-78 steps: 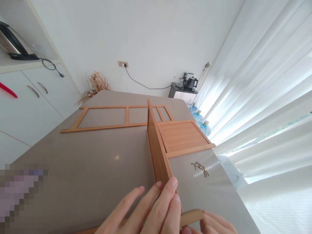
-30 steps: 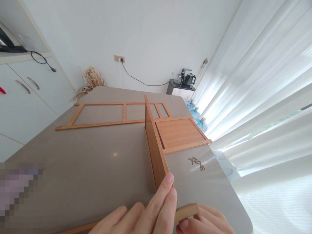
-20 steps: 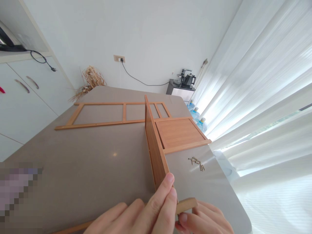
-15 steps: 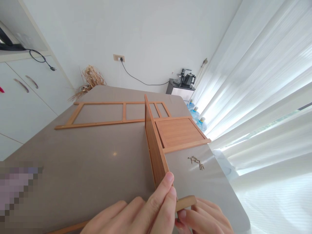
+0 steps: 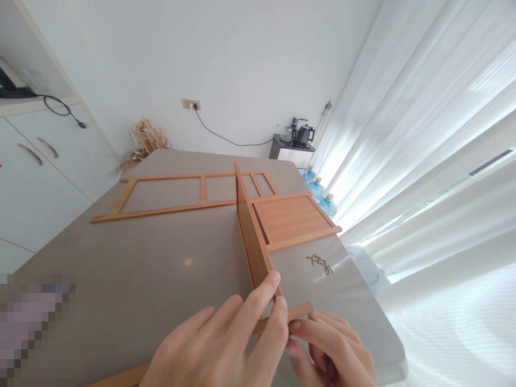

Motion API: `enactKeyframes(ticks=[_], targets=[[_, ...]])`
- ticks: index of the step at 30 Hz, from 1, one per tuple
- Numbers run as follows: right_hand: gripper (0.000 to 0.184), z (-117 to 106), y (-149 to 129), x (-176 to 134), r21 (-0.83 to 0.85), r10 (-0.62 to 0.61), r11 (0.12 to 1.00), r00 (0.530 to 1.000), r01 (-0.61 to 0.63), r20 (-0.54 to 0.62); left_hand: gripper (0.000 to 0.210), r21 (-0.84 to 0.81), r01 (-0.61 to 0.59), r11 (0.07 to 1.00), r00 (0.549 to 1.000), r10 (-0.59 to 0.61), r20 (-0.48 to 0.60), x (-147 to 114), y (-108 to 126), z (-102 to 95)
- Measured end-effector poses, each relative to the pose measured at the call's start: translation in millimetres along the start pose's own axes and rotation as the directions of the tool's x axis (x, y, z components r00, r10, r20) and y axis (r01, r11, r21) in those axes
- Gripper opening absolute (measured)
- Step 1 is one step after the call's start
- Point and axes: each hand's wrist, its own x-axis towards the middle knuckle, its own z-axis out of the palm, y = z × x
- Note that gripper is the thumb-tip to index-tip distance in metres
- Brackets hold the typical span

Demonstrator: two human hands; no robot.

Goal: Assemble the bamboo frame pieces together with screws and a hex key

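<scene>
A brown wooden panel (image 5: pixel 255 242) stands on its long edge on the table, running away from me. A flat wooden strip (image 5: pixel 301 310) lies across its near end. My left hand (image 5: pixel 229 333) is closed over this corner, index finger on the panel's top edge and another finger over the strip. Close beside it, my right hand (image 5: pixel 334 344) pinches at the strip's near side. A thin dark rod (image 5: pixel 328 372) shows beneath the right fingers; its other end is mostly hidden. Several screws (image 5: pixel 320 263) lie loose on the table, right of the panel.
A slatted wooden frame (image 5: pixel 161 209) lies flat at the far left of the grey table (image 5: pixel 173 285). A second framed panel (image 5: pixel 294 217) lies right of the upright one. Another wooden piece (image 5: pixel 116 378) shows at the near edge. White curtains (image 5: pixel 435 215) hang at the right.
The strip now shows on both sides of my left finger at the panel's near end. My left fingers have spread apart. A dark rod now shows under my right hand. The view has shifted slightly.
</scene>
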Motion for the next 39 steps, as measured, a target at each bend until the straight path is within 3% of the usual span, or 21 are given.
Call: enactKeyframes(ticks=[5,12,18,22,26,32,35,39], targets=[[0.031,1,-4,-7,-0.026,0.017,1.0,1.0,-0.017,-0.003,0.03,-0.024,-0.031,0.999,0.999,0.031,-0.017,0,-3,1.8],[0.017,2,-12,-11,-0.145,0.105,0.983,0.993,-0.113,-0.057,0.033,-0.077,-0.019,0.997,1.0,0.02,0.019,-2,-4,-0.6],[0.018,5,-17,-19,-0.183,0.132,0.971,0.985,-0.151,-0.115,0.033,-0.075,0.013,0.997,0.997,-0.008,0.075,-2,-1,-5.7],[0.027,5,-20,-34,-0.175,0.24,0.947,0.956,-0.269,-0.17,0.032,-0.069,0.046,0.997,0.994,-0.039,0.097,0,3,-7.2],[0.026,-2,-20,-50,-0.155,0.385,0.902,0.913,-0.403,-0.136,0.03,-0.054,0.056,0.997,0.998,-0.054,0.045,2,7,-7.4],[0.026,-13,-21,-60,-0.175,0.411,0.893,0.91,-0.415,-0.062,0.029,-0.032,0.063,0.997,0.996,-0.061,0.072,2,10,-10.5],[0.022,-11,-22,-59,-0.168,0.312,0.933,0.948,-0.319,-0.064,0.029,-0.03,0.066,0.997,0.994,-0.063,0.089,2,10,-9.5],[0.032,-7,-19,-47,-0.098,-0.002,0.995,0.997,-0.005,-0.075,0.027,-0.012,0.085,0.996,0.993,-0.084,0.087,0,11,-9.3]])
